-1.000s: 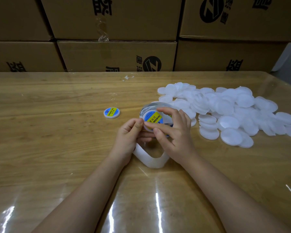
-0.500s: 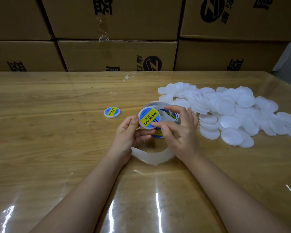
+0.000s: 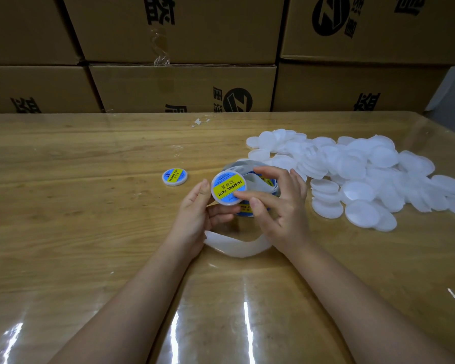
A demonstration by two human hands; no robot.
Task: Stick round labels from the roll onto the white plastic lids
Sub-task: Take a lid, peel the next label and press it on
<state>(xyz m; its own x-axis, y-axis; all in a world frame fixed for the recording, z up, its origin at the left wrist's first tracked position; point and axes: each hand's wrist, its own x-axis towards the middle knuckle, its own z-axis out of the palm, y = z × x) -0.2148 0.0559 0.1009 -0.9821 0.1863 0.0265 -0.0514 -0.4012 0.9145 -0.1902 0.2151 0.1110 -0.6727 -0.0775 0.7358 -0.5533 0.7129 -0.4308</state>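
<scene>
Lid-work sits at the middle of the bench: the labelled lid (image 3: 222, 201), a round, shallow piece of white plastic, is held up just above the surface, face to the camera. Its label (image 3: 227, 187) is a blue disc crossed by a slanted yellow band that reads "SOLDERING PASTE", with a line of Chinese characters beside it.

The left hand (image 3: 195, 215) has the grip on it, thumb against the left rim and curled fingers under the near edge. The right hand (image 3: 283, 206) closes on nothing. Its index fingertip (image 3: 239, 194) presses on the label, and its other fingers arch over the label roll (image 3: 251, 174), a loose grey coil just behind the lid; whether they touch it I cannot tell.

A pale, translucent backing strip (image 3: 237, 246) loops on the bench between the wrists. To the left, well apart, lies a second labelled lid (image 3: 174, 176) with the same blue and yellow print.

On the right, a pile of white lids (image 3: 352, 174), plain and overlapping, spreads out. The bench (image 3: 90, 232) is wood grain under glossy clear film. Along its far edge stand brown cardboard boxes (image 3: 181, 88) printed with black characters and a round logo.
</scene>
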